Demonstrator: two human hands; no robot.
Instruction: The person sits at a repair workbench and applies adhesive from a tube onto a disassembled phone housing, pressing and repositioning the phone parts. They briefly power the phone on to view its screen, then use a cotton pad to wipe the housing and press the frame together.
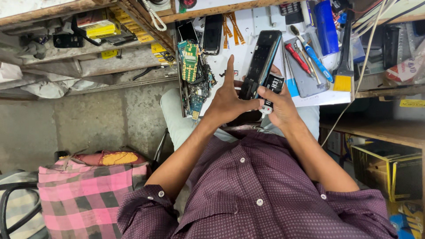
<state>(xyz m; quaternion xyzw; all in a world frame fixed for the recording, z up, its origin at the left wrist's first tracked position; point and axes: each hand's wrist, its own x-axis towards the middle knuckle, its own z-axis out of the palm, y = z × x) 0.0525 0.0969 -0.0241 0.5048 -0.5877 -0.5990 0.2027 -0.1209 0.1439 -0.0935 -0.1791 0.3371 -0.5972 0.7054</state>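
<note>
Holding a dark smartphone [262, 62] and a small black glue tube [272, 90] above a cluttered white work mat [248, 26].

The smartphone is a long black slab with a blue-tinted edge along its right side, tilted so its top end points away from the person. Its lower end rests against the left hand [228, 99], whose fingers stretch upward, open and flat, with the thumb pressed to the phone's bottom corner. The right hand [281, 106] is closed around the glue tube, a short black tube with white lettering and a white nozzle pointing down; it sits just right of the phone's lower edge, touching it. Beyond, a green circuit board [190, 59], a blue-handled brush [343, 66] and a red screwdriver [297, 57] lie on the mat.
</note>
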